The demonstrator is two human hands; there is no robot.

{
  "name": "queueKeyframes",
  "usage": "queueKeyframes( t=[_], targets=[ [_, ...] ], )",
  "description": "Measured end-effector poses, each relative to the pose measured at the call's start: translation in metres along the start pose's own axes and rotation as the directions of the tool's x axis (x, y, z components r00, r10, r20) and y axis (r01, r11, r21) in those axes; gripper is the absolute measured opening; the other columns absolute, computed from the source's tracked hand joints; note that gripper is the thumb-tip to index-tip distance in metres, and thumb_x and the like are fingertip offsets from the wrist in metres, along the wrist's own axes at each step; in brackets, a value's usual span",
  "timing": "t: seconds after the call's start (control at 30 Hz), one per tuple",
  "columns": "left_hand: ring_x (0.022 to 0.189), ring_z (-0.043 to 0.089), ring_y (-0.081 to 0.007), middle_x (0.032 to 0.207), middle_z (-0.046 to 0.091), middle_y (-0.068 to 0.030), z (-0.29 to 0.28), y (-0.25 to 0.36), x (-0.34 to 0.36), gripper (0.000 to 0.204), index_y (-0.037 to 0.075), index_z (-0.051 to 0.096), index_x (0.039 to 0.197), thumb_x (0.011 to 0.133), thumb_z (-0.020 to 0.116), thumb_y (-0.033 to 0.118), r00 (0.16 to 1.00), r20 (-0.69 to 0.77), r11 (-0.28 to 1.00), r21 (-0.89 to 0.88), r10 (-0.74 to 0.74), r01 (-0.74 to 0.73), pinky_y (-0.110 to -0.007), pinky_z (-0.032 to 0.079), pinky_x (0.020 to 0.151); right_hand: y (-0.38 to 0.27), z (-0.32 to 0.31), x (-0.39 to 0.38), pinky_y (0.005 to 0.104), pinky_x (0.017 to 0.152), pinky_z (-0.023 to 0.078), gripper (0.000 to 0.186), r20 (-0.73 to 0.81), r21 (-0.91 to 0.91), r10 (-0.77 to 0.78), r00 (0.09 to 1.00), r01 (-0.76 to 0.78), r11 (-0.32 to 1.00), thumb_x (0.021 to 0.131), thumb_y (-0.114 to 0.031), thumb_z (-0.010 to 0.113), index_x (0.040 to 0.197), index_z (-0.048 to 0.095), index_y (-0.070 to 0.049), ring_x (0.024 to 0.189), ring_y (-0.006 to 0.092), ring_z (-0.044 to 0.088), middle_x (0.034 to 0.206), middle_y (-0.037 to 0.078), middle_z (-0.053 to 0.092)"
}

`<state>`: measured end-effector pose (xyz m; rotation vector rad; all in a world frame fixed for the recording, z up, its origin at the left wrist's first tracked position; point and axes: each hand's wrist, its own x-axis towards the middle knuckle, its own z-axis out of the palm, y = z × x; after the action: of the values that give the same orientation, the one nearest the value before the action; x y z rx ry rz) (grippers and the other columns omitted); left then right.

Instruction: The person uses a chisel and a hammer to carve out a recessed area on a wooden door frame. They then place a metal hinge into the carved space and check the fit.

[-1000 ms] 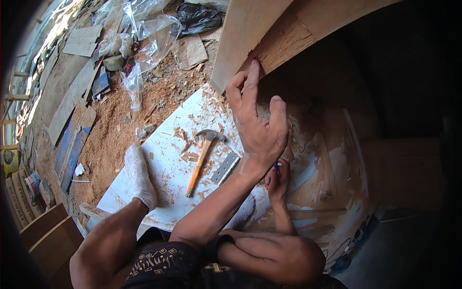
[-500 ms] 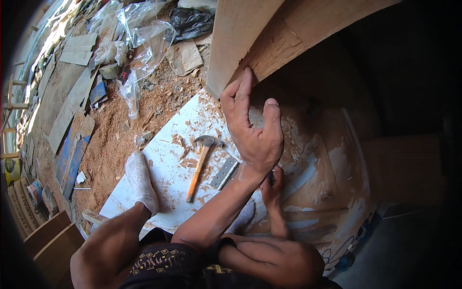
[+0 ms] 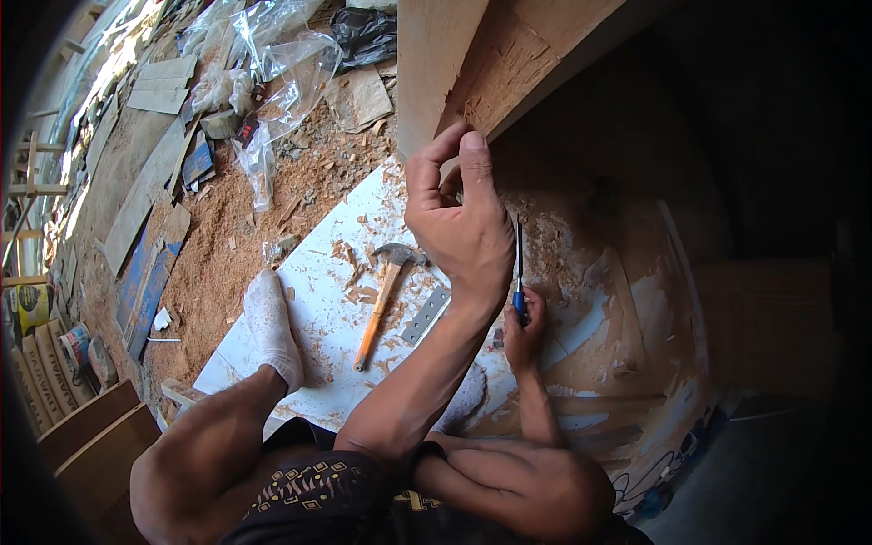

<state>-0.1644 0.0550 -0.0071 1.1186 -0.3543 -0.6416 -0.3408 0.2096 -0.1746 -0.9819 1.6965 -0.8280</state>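
My left hand (image 3: 459, 209) is raised at the lower end of a wooden piece (image 3: 509, 68) with a rough chipped recess. Its fingers are curled in toward the thumb, close to the recess; whatever they pinch, if anything, is hidden. My right hand (image 3: 524, 331), lower and partly behind the left forearm, grips the blue handle of a chisel (image 3: 519, 295), whose narrow dark blade points upward. Left of my left forearm, a claw hammer (image 3: 381, 309) with a wooden handle lies on a white board (image 3: 318, 327), beside a metal hinge (image 3: 425, 314) with holes.
Wood shavings (image 3: 350, 263) litter the board. Sawdust (image 3: 218, 227) covers the ground at left, with clear plastic bags (image 3: 295, 73), a black bag (image 3: 363, 36) and scrap boards (image 3: 150, 195). My socked left foot (image 3: 271, 327) rests on the board's edge. Cables (image 3: 658, 472) lie at lower right.
My left hand's fingers, stretched up against the recess before, are now curled toward the thumb. The chisel's blade and handle have come into sight in my right hand. The view has shifted slightly.
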Motion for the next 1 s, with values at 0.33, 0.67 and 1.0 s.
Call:
queueKeyframes(
  t=[0.33,0.67,1.0],
  targets=[
    [0.072,0.06,-0.0088,0.085,0.071,-0.0061,0.011,0.019,0.015,0.025,-0.007,0.073,0.102,0.095,0.073,0.017,1.0,-0.003,0.977,0.215,-0.01,0.01,-0.025,0.048,0.067,0.039,-0.004,0.008,0.0239,0.05,0.042,0.034,-0.024,-0.159,-0.152,0.988,0.146,0.976,0.097,-0.006,0.061,0.129,0.051,-0.002,0.061,0.0071,0.051,0.088,0.003,0.058],
    [0.071,0.055,-0.0213,0.079,0.054,-0.012,-0.011,0.013,-0.003,0.01,0.0,0.057,0.085,0.094,0.057,0.003,0.767,0.419,0.784,0.181,0.485,-0.594,-0.034,0.046,0.066,0.034,0.003,0.012,0.0467,0.088,0.051,0.041,-0.058,-0.471,-0.316,0.947,0.253,0.845,0.092,-0.009,0.066,0.13,0.053,-0.002,0.1,0.038,0.065,0.111,0.022,0.064],
    [0.112,0.055,-0.0374,0.118,0.055,-0.0185,-0.244,-0.067,-0.054,0.048,0.002,0.053,0.118,0.082,0.079,0.021,0.893,0.236,-0.035,0.962,-0.383,-0.269,-0.056,0.045,0.084,-0.001,0.025,0.003,0.0456,0.088,0.046,0.049,-0.004,-0.682,-0.571,0.821,0.416,0.602,0.084,-0.01,0.072,0.13,0.054,-0.004,0.096,0.0361,0.058,0.106,0.018,0.056]
  ],
)
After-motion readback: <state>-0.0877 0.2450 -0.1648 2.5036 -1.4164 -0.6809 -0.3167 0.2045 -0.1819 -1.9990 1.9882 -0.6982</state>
